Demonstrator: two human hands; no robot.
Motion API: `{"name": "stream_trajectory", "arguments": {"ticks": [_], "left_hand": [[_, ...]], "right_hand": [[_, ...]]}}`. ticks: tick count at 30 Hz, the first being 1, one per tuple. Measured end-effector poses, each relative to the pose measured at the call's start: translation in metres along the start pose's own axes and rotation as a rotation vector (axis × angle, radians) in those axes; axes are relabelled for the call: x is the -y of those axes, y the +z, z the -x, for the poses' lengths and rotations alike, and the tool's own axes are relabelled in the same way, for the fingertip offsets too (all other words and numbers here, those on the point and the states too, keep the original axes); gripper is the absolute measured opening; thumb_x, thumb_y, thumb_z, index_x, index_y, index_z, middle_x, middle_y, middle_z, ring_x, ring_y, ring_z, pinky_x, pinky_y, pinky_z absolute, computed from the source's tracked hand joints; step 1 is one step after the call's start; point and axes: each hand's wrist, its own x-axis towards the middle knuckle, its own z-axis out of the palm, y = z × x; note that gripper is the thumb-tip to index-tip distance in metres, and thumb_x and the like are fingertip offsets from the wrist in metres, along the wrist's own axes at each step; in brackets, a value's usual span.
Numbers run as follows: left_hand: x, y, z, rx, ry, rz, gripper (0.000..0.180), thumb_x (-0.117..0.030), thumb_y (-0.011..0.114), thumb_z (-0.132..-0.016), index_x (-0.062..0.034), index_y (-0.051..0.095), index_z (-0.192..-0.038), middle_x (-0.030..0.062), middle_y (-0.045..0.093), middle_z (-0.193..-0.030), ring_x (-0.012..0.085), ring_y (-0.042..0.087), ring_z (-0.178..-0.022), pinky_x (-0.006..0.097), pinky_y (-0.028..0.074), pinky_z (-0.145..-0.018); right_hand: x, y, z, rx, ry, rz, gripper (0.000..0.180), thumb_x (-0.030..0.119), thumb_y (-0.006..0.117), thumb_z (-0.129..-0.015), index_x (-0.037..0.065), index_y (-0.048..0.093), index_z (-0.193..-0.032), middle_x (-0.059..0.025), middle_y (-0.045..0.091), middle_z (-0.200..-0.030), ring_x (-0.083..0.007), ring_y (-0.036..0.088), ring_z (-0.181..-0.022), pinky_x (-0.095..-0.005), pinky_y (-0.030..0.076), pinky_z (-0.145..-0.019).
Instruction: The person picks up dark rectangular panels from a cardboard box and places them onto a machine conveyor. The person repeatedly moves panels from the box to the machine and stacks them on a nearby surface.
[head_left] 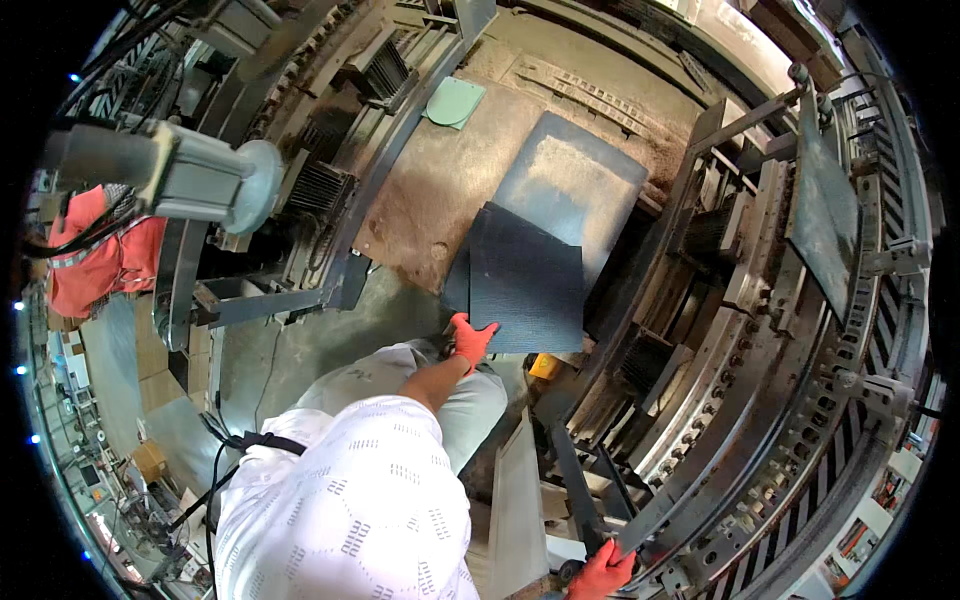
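Note:
A black textured sheet (527, 285) lies tilted in front of me, overlapping another dark sheet (457, 282) at its left. At its near left corner, my left hand (472, 341), in a red glove, grips the edge with the thumb on top. My right hand (603, 572), also red-gloved, is low at the right, closed round the near end of a grey metal bar (655, 517). Beyond the black sheet, a blue-grey mat (602, 165) with pale dust on it rests on the worn brown bed (420, 205).
Machine rails with rollers (690, 435) run along my right, under a leaning grey panel (825, 205). A green round-topped plate (455, 102) sits on the far bed. At left are a metal cylinder (200, 180) and a person in red (105, 250). Something yellow (545, 366) is below the sheet.

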Motion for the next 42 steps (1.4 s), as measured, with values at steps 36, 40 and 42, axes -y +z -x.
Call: {"name": "stream_trajectory", "arguments": {"ticks": [36, 40, 42], "left_hand": [[-0.251, 0.04, 0.337, 0.834, 0.414, 0.433, 0.042, -0.012, 0.082, -0.088, 0.0041, 0.064, -0.124, 0.0075, 0.071, -0.116, 0.0174, 0.063, -0.099, 0.034, 0.05, -0.092], [-0.272, 0.077, 0.339, 0.82, 0.523, 0.473, 0.044, -0.016, 0.082, -0.088, 0.0066, 0.062, -0.122, 0.0116, 0.069, -0.119, 0.0196, 0.062, -0.102, 0.035, 0.049, -0.094], [-0.275, 0.098, 0.331, 0.686, 0.565, 0.391, 0.044, -0.016, 0.082, -0.088, 0.0073, 0.063, -0.121, 0.0116, 0.07, -0.118, 0.0196, 0.062, -0.101, 0.035, 0.049, -0.094]], "right_hand": [[-0.063, 0.006, 0.011, -0.248, -0.167, 0.007, 0.026, 0.036, 0.066, -0.091, 0.015, 0.071, -0.107, -0.0126, 0.072, -0.095, -0.0359, 0.069, -0.092, -0.0497, 0.054, -0.077], [-0.068, 0.016, 0.009, -0.295, -0.207, -0.029, 0.03, 0.037, 0.067, -0.092, 0.014, 0.071, -0.112, -0.0119, 0.073, -0.1, -0.0348, 0.069, -0.095, -0.0475, 0.054, -0.081], [-0.062, 0.013, 0.013, -0.315, -0.233, -0.022, 0.03, 0.035, 0.066, -0.093, 0.014, 0.071, -0.113, -0.0103, 0.073, -0.099, -0.0329, 0.069, -0.096, -0.0456, 0.055, -0.081]]}}
